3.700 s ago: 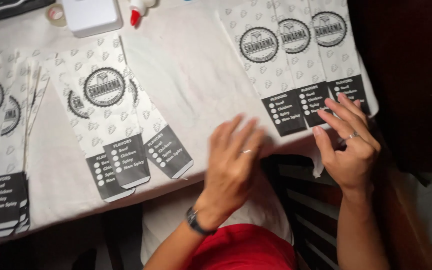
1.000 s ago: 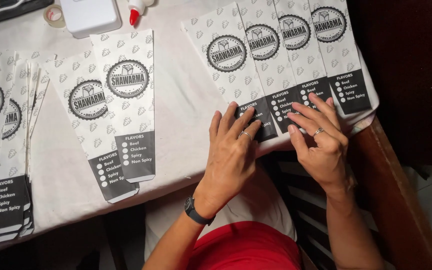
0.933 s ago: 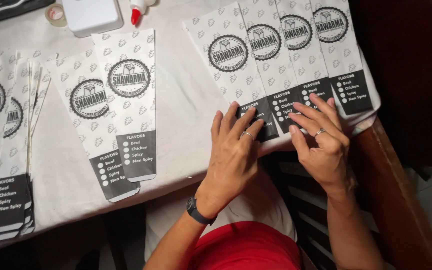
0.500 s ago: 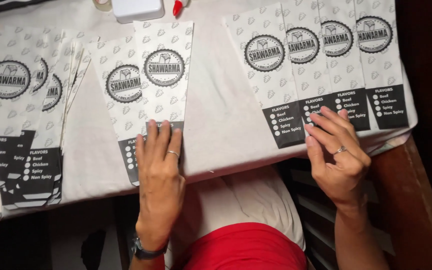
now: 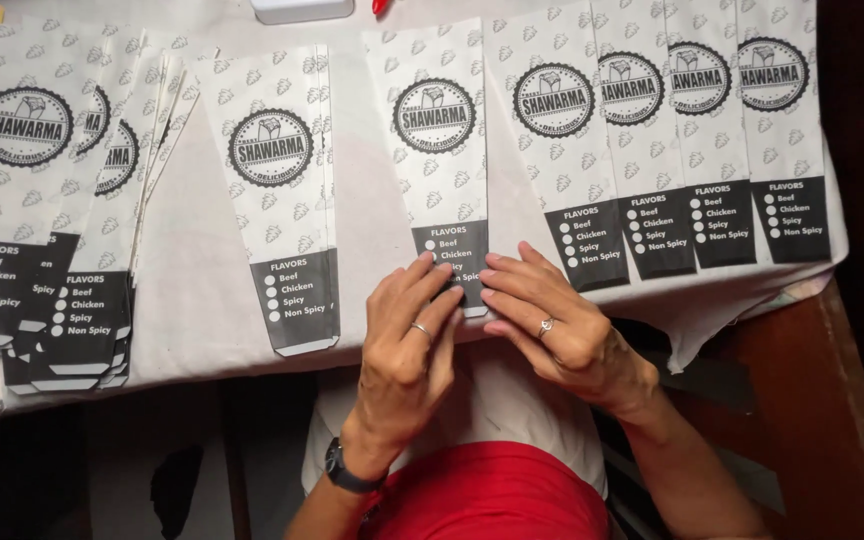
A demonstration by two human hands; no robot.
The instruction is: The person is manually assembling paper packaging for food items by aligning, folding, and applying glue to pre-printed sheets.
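Paper bag (image 5: 439, 150) lies flat under both hands (image 5: 482, 320).

White paper bags (image 5: 439, 150) with black bands – flat, in rows, stack (image 5: 32, 200) left

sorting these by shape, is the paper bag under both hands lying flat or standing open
Lying flat. The paper bag is spread face up on the table cloth, with the left hand and right hand pressing its dark lower end.

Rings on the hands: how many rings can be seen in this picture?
2. One ring is on a finger of the left hand; the other ring is on the right hand. More may be hidden under the fingers.
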